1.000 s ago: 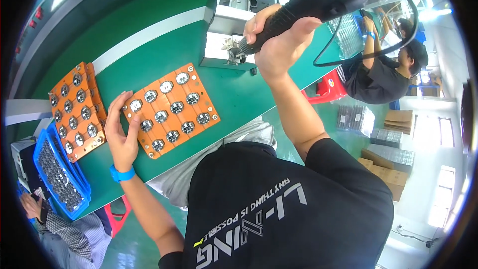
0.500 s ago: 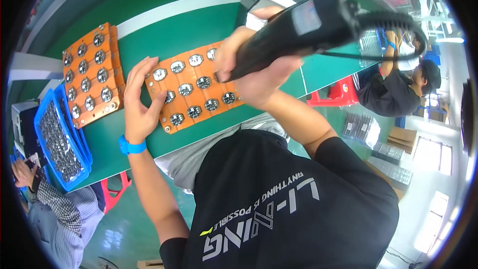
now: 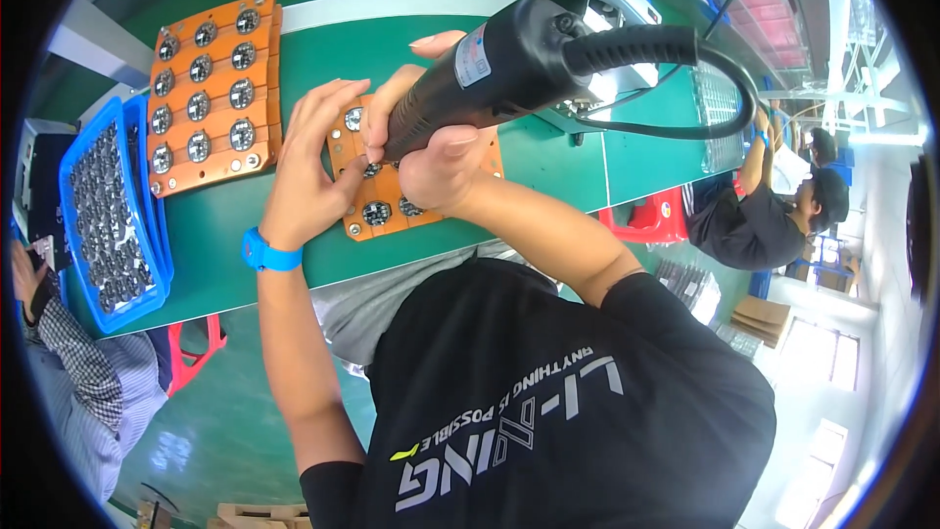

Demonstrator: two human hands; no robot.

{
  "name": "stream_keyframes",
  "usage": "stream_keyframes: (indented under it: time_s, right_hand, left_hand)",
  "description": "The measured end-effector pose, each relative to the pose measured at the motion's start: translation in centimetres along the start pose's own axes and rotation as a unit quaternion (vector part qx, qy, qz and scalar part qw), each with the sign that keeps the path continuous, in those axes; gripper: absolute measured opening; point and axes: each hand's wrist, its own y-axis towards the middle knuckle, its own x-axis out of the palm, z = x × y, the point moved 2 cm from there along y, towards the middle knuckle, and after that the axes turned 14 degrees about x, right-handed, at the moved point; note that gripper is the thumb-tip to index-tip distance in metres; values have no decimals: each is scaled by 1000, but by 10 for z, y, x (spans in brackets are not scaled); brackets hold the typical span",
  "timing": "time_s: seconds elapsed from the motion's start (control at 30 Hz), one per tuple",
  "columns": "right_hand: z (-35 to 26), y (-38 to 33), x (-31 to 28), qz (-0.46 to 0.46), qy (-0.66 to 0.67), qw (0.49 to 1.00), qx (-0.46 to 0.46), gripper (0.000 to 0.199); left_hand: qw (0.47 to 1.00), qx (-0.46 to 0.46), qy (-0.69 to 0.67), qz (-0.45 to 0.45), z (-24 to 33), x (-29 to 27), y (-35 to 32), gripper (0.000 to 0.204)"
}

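My right hand (image 3: 441, 167) is wrapped round a black corded electric screwdriver (image 3: 499, 64), tilted with its lower end over an orange plate (image 3: 428, 223). Rows of small round circuit boards (image 3: 375, 214) sit in that plate, partly covered by both hands. At the plate's left side rests my left hand (image 3: 311, 176), fingers stretched out and apart, its thumb reaching close to the screwdriver's lower end. The screwdriver's tip is hidden behind the fingers. A blue band (image 3: 271, 253) circles my left wrist.
Stacked orange plates (image 3: 222, 67) with round boards lie at the left. Blue trays (image 3: 147, 302) of small dark parts stand beside them. A boxy machine (image 3: 627, 69) is at the back right, near the screwdriver's cable (image 3: 729, 127). Co-workers sit at both sides; a red stool (image 3: 651, 222) stands right.
My right hand has carried the screwdriver left across the plate and tipped it differently. My left hand has come inward, its thumb nearer the screwdriver's lower end. The whole view has shifted slightly.
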Motion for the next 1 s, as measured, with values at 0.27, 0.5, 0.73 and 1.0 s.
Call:
stream_keyframes:
  time_s: [0.27,0.5,0.73,1.0]
  right_hand:
    - [15,5,5,-32,-41,999,1,73]
    - [25,14,10,-35,19,999,35,61]
    - [20,19,1,-47,31,997,58,62]
    - [-85,15,-88,72,-89,992,-62,92]
  left_hand:
    - [1000,17,1,16,-8,-3,-7,62]
    - [999,-23,-16,29,-3,1,-12,56]
    - [999,-40,-17,28,-4,10,-9,54]
    - [1000,8,3,-15,13,25,26,60]
